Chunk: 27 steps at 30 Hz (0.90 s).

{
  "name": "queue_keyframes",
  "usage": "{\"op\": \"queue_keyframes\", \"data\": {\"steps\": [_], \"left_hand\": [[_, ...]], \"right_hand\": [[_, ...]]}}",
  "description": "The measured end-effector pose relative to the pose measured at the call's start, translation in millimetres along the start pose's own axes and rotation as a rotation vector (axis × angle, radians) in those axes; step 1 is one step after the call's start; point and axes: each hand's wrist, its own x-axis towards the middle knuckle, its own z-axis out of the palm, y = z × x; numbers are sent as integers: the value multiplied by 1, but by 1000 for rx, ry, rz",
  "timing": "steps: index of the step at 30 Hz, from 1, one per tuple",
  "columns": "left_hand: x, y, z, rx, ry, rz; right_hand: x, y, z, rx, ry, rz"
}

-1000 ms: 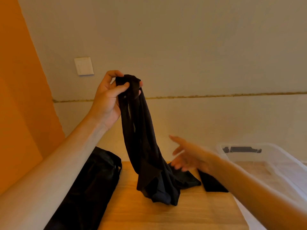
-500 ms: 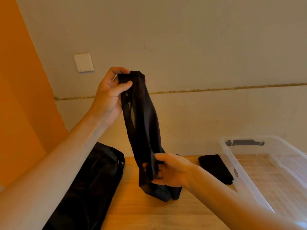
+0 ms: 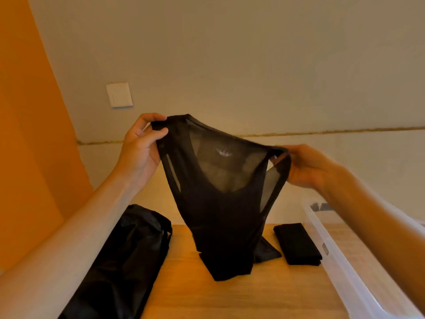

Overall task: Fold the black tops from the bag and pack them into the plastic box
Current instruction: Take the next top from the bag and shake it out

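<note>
I hold a thin black sleeveless top [image 3: 220,210] spread out in the air above the wooden table [image 3: 241,295]. My left hand [image 3: 140,148] pinches its left shoulder strap, and my right hand [image 3: 310,166] pinches the right strap. The top's hem trails onto the table. A folded black top [image 3: 296,244] lies on the table to the right, beside the clear plastic box [image 3: 340,268]. The black bag [image 3: 119,261] lies at the left under my left forearm.
A pale wall stands close behind the table, with a white switch plate [image 3: 119,95] on it. An orange wall closes off the left side. The plastic box runs along the table's right edge, with a dark handle clip [image 3: 322,207] at its far end.
My right hand rose from the top's lower part to its right strap. Both hands drew apart, opening the bunched top out flat. My left hand came down a little.
</note>
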Motion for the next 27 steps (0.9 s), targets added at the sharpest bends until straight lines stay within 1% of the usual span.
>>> {"op": "queue_keyframes", "data": {"steps": [3,7,11,13,16,17,19,21,23,25,27], "left_hand": [[3,5,-1,-13,51,37],[7,16,3,-28,92,86],[19,31,13,-10,127,134],[31,41,20,16,165,158],[46,58,31,14,249,196],[51,65,33,-23,294,218],[57,80,37,-106,345,271],[62,94,41,-86,322,319],[65,105,44,-14,261,354],[68,112,45,49,211,360],[68,115,45,44,195,336]], "right_hand": [[-15,-43,5,-54,-59,-107],[-18,-80,10,-19,-104,-313],[-11,-103,29,-132,-119,-528],[-10,-115,41,-134,-126,-584],[-11,-131,57,-99,-181,-649],[-12,-136,61,-129,-183,-700],[-15,-146,67,-272,-136,-855],[-19,-157,73,-412,-77,-981],[-25,-167,80,-537,-43,-1035],[-27,-170,86,-674,-9,-1048],[-24,-168,91,-788,35,-1047]]}}
